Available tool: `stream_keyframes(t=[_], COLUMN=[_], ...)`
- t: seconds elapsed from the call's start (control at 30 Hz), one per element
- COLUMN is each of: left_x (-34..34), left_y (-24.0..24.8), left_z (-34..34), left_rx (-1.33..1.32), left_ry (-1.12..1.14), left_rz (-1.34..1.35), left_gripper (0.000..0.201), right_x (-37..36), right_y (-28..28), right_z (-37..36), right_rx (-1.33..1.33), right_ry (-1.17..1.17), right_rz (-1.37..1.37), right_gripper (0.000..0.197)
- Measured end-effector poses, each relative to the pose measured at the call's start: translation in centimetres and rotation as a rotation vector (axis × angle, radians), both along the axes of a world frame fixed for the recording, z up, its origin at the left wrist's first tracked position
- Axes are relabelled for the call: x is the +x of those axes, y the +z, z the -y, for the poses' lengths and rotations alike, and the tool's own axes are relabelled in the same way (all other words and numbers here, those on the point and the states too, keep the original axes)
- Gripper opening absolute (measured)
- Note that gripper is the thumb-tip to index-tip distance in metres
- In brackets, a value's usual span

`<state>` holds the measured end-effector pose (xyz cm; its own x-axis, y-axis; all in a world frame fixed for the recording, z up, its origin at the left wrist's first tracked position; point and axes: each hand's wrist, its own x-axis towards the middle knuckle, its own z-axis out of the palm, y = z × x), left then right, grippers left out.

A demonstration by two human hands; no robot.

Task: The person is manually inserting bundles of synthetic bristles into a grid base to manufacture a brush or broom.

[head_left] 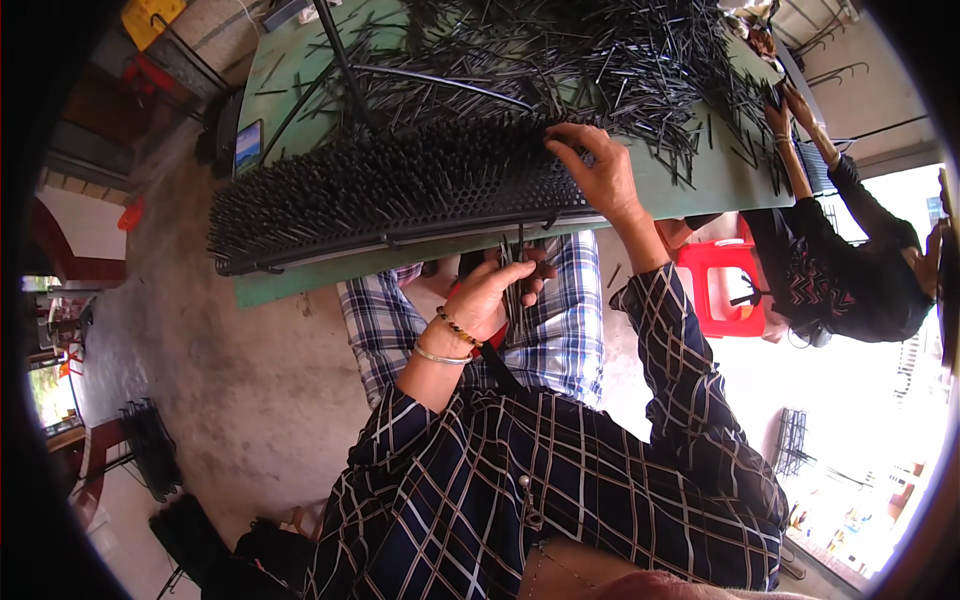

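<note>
A long black perforated rack (470, 205) lies along the table's near edge, its rows of holes filled with upright thin black sticks (340, 185). Toward its right end, several rows of holes show bare. Below the rack, over my lap, my left hand (490, 295) is closed round a bundle of thin dark sticks (515, 290), which point up and down. My right hand (600, 175) reaches over the rack's right part, thumb and forefinger pinched together at the edge of the standing sticks. Whatever is between those fingertips is too small to make out.
Loose black sticks (630, 70) lie heaped across the green table (710, 170). A dark rod (345, 65) rises behind the rack. On the right, another person's hands (785, 110) work at the table, near a red plastic stool (715, 290).
</note>
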<state>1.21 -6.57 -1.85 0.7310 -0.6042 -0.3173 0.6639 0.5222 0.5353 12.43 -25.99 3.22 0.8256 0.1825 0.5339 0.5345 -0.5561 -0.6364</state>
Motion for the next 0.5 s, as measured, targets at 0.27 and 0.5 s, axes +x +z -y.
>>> stream_keyframes(t=[0.27, 0.5], left_x=[0.2, 0.6], left_y=[2.2, 2.7], left_z=[0.3, 0.4], left_rx=[0.036, -0.01], left_ry=[-0.01, -0.006], left_rz=[0.037, 0.094], left_gripper=[0.025, 0.024], right_x=[-0.9, -1.0], right_y=[0.5, 0.8], right_z=[-1.4, -1.4], right_rx=[-0.257, -0.295], right_ry=[-0.014, -0.006], right_rz=[0.217, 0.184], right_gripper=[0.025, 0.023])
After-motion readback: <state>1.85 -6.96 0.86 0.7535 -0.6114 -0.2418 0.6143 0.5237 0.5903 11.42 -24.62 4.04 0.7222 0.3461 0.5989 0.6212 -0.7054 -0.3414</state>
